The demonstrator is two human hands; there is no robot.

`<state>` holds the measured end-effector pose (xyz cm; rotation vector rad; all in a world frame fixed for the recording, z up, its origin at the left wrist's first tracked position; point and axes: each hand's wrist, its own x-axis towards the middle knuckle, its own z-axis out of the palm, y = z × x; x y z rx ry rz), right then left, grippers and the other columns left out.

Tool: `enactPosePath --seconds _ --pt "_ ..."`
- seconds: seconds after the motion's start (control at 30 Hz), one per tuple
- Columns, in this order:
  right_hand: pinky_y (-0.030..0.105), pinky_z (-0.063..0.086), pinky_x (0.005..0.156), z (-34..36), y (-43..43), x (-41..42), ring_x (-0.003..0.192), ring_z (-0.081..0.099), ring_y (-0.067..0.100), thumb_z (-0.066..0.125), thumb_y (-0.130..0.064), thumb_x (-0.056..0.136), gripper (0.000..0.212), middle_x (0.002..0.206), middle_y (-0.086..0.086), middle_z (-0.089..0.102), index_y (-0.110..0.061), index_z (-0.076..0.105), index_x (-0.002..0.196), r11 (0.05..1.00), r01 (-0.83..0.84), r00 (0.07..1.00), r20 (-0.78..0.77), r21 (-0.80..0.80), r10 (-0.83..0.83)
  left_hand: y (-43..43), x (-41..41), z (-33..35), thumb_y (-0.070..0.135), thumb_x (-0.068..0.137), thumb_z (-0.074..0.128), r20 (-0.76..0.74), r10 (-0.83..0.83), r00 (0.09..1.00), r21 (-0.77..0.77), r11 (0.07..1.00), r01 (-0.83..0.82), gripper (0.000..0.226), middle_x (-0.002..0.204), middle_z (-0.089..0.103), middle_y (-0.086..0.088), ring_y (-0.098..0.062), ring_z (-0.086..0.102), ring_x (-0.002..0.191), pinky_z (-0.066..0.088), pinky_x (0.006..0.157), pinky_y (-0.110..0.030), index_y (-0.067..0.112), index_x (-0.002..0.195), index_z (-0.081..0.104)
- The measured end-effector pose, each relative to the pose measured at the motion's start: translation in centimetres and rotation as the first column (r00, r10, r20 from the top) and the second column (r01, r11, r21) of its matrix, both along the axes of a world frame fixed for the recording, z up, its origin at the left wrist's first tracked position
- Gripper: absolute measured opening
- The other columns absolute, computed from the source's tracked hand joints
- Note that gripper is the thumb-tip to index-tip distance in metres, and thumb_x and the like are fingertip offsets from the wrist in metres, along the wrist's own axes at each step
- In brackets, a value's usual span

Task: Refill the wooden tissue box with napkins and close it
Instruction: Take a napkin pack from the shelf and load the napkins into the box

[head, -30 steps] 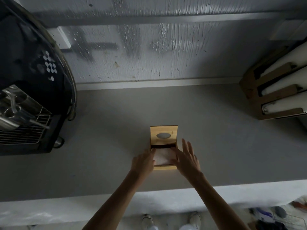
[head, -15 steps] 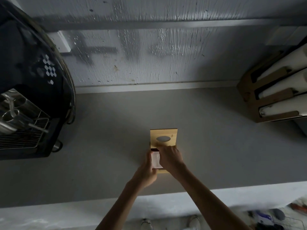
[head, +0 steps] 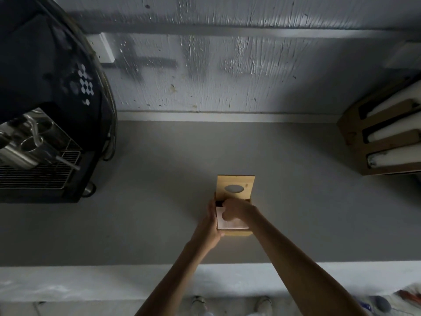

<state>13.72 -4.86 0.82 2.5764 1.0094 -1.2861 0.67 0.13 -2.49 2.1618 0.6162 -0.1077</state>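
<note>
The wooden tissue box (head: 234, 232) sat on the grey counter (head: 159, 201) a little below the centre of the view, its lid (head: 235, 187) with the oval slot standing open at the 12 o'clock side. White napkins (head: 222, 218) lay inside the open box. The left hand (head: 210, 226) was curled against the box's 9 o'clock wall, thumb along the rim and fingers wrapped around the near corner, gripping the box itself. The right hand (head: 237, 210) was closed into a loose fist over the napkins, knuckles pressed down on the stack; whether it pinched a napkin could not be told. A second earlier both hands had been open, fingers spread and resting at either side of the box; half a second earlier the right hand had already moved over the napkins, and it had since bunched tighter and sunk lower into the box. The lid had stayed open throughout. A black coffee machine (head: 45, 110) stood at 9 to 10 o'clock and a wooden roll holder (head: 385, 142) at 2 to 3 o'clock, both well apart from the box.
</note>
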Motion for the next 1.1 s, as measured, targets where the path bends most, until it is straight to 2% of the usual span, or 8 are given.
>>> enactPosePath --seconds 0.3,0.4,0.5,0.6,0.7,0.87,1.0,1.1 --pt "0.032 0.046 0.096 0.5 1.0 -0.3 0.118 0.055 0.024 0.046 -0.02 0.094 0.042 0.132 0.005 0.058 -0.015 0.052 0.136 0.998 -0.058 0.998 -0.033 -0.027 0.057 -0.2 0.5 -0.2 0.011 0.078 0.075 -0.04 -0.006 0.999 0.062 0.998 0.008 0.1 0.136 0.054 -0.009 -0.028 0.061 0.114 0.044 0.083 -0.024 0.02 0.15 0.006" --pt "0.032 0.042 0.087 1.0 0.8 0.2 0.11 0.051 0.021 0.058 -0.032 0.083 0.064 0.138 -0.002 0.051 -0.028 0.039 0.143 0.997 -0.061 0.99 -0.131 -0.054 0.053 -0.2 0.5 -0.1 0.008 0.076 0.076 -0.02 0.011 1.0 0.038 0.999 -0.01 0.094 0.129 0.058 -0.01 -0.027 0.063 0.109 0.044 0.077 -0.021 0.018 0.146 0.014" --pt "0.037 0.045 0.084 1.3 0.6 0.5 0.102 0.05 0.022 0.063 -0.043 0.07 0.075 0.129 -0.004 0.051 -0.037 0.036 0.14 0.987 -0.102 0.987 -0.135 -0.126 0.085 -0.1 0.3 0.0 0.008 0.078 0.075 -0.051 0.016 0.999 0.008 1.0 -0.016 0.091 0.116 0.064 -0.009 -0.026 0.066 0.101 0.054 0.078 -0.031 0.019 0.146 0.015" --pt "0.037 0.044 0.083 1.1 0.9 0.6 0.099 0.05 0.023 0.061 -0.039 0.075 0.056 0.128 0.001 0.055 -0.026 0.047 0.128 0.987 -0.086 0.991 -0.11 -0.139 0.071 -0.3 0.3 0.1 0.007 0.08 0.073 -0.073 0.024 0.997 -0.006 1.0 -0.024 0.094 0.118 0.065 -0.006 -0.023 0.067 0.104 0.05 0.076 -0.024 0.021 0.148 0.009" --pt "0.033 0.041 0.072 1.2 1.1 0.4 0.084 0.052 0.02 0.064 -0.038 0.072 0.038 0.105 0.002 0.057 -0.023 0.049 0.104 0.985 -0.018 0.989 -0.144 -0.17 -0.007 -0.4 0.4 0.4 0.007 0.081 0.072 -0.084 0.026 0.996 -0.005 1.0 -0.027 0.098 0.123 0.062 -0.009 -0.024 0.065 0.107 0.049 0.078 -0.023 0.023 0.15 0.004" --pt "0.033 0.04 0.082 1.3 1.5 0.3 0.087 0.051 0.02 0.062 -0.035 0.079 0.034 0.106 0.002 0.054 -0.022 0.051 0.108 0.987 -0.006 0.989 -0.145 -0.163 -0.018 -0.4 0.2 0.8 0.007 0.081 0.072 -0.093 0.046 0.995 -0.016 0.999 -0.048 0.098 0.127 0.059 -0.009 -0.027 0.063 0.112 0.055 0.089 -0.035 0.026 0.149 0.005" --pt "0.029 0.036 0.066 0.9 0.9 0.2 0.076 0.049 0.014 0.066 -0.038 0.072 0.036 0.095 -0.003 0.056 -0.023 0.053 0.102 0.992 0.04 0.989 -0.137 -0.123 -0.057 -0.5 0.2 0.9 0.007 0.079 0.074 -0.076 0.044 0.996 0.009 0.999 -0.043 0.093 0.131 0.057 -0.01 -0.029 0.061 0.115 0.054 0.091 -0.039 0.021 0.146 0.012" --pt "0.032 0.042 0.078 0.8 0.6 0.3 0.091 0.052 0.018 0.06 -0.034 0.082 0.034 0.107 -0.003 0.057 -0.023 0.055 0.114 0.999 0.034 0.994 -0.1 -0.042 -0.038 -0.7 0.1 0.7 0.006 0.08 0.072 -0.091 0.043 0.995 0.012 0.999 -0.042 0.094 0.133 0.055 -0.011 -0.03 0.06 0.116 0.054 0.091 -0.038 0.018 0.148 0.008"
